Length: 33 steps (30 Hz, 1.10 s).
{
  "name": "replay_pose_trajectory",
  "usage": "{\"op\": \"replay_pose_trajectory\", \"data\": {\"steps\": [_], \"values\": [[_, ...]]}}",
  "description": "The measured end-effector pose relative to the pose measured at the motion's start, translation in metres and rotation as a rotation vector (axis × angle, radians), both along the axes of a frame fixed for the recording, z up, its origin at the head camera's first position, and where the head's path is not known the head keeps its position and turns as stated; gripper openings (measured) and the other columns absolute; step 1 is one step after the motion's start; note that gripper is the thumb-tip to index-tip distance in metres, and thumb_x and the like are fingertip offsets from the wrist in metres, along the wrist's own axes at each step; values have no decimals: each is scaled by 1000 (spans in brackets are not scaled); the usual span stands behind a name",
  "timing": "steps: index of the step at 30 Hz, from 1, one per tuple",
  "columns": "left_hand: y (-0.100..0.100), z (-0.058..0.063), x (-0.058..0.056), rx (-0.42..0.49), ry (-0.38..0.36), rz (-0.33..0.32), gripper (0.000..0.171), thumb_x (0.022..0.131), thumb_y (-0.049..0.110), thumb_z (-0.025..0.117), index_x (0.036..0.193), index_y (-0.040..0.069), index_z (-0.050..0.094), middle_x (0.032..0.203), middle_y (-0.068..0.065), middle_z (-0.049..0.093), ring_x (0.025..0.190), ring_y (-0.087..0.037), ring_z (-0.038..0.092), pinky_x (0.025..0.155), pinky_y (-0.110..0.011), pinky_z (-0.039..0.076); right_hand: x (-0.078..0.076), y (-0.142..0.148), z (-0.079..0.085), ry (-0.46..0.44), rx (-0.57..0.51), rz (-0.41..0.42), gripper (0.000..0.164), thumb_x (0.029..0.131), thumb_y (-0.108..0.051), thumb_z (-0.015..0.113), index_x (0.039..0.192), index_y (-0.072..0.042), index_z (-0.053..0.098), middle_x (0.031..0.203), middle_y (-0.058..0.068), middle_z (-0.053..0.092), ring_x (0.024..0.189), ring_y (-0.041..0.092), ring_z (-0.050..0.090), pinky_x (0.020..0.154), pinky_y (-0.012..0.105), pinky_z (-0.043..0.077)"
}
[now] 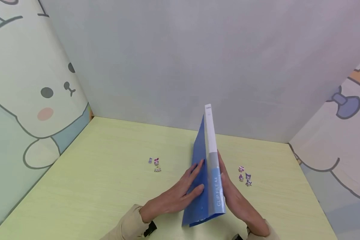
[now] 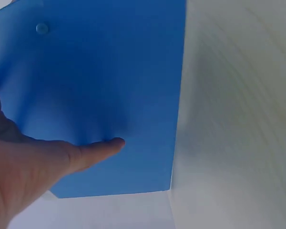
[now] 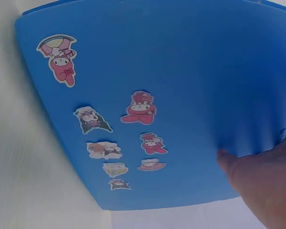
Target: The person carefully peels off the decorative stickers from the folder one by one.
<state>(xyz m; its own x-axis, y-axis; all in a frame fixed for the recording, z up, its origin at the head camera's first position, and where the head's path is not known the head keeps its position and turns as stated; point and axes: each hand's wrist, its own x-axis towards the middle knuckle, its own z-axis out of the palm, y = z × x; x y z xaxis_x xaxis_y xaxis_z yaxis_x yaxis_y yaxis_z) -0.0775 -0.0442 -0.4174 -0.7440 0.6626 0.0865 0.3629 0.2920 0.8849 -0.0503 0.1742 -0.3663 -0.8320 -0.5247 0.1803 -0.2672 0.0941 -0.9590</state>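
Note:
A blue clip file folder [image 1: 198,186] stands upright on its open edge, its white and light-blue spine [image 1: 210,133] on top. My left hand [image 1: 180,193] lies with extended fingers against the left cover. On the other side, my right hand [image 1: 231,195] presses the right cover, its fingers partly hidden behind the spine. In the left wrist view the left cover [image 2: 133,86] is plain blue with a round stud, and the thumb touches it. Several cartoon stickers [image 3: 139,109] are on the right cover [image 3: 190,62] in the right wrist view, beside my thumb.
On the pale yellow table [image 1: 108,166], three small stickers [image 1: 156,162] lie left of the folder. Several more stickers [image 1: 248,180] lie to its right. A grey wall [image 1: 168,66] rises behind, and cartoon-printed panels [image 1: 33,83] flank both sides.

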Motion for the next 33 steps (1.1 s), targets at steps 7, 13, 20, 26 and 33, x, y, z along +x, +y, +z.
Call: {"op": "replay_pose_trajectory", "data": {"steps": [7, 13, 20, 26, 33], "values": [[2, 1, -2, 118, 45, -26, 71, 111, 40, 41, 165, 33, -6, 172, 4, 1, 157, -18, 10, 124, -45, 18, -4, -13, -4, 46, 11, 41, 56, 115, -25, 12, 165, -34, -11, 172, 1, -13, 153, 44, -1, 103, 82, 19], [3, 0, -2, 201, -13, -83, 69, 112, 40, 38, 165, 31, -4, 172, 0, 3, 154, -20, 23, 121, -40, 29, -4, -17, -11, 147, 80, 20, 64, 111, -6, 25, 167, -25, 0, 173, -6, -5, 157, 15, 1, 121, 59, 5], [1, 4, -2, 354, -110, -100, 62, 114, 21, 31, 165, 32, -3, 172, 6, 3, 154, -19, 22, 119, -34, 31, -5, -18, -15, 221, 122, 14, 66, 110, -1, 32, 167, -20, 6, 174, 0, -2, 158, 17, -5, 118, 14, 2], [-7, 7, 1, 372, -220, -109, 57, 115, 22, 21, 166, 19, -5, 172, -5, 7, 149, -24, 34, 115, -32, 37, -5, -20, -16, 238, 164, -7, 68, 109, -3, 40, 167, -22, 9, 173, -1, 0, 158, 20, -4, 118, 14, 1], [-16, 11, 0, 400, -361, -112, 64, 113, 45, 8, 165, 11, -4, 167, -21, 17, 147, -36, 36, 116, -38, 36, -6, -22, -19, 246, 228, -17, 71, 108, -8, 48, 167, -24, 12, 173, -2, -1, 159, 22, -4, 118, 15, -6]]}}
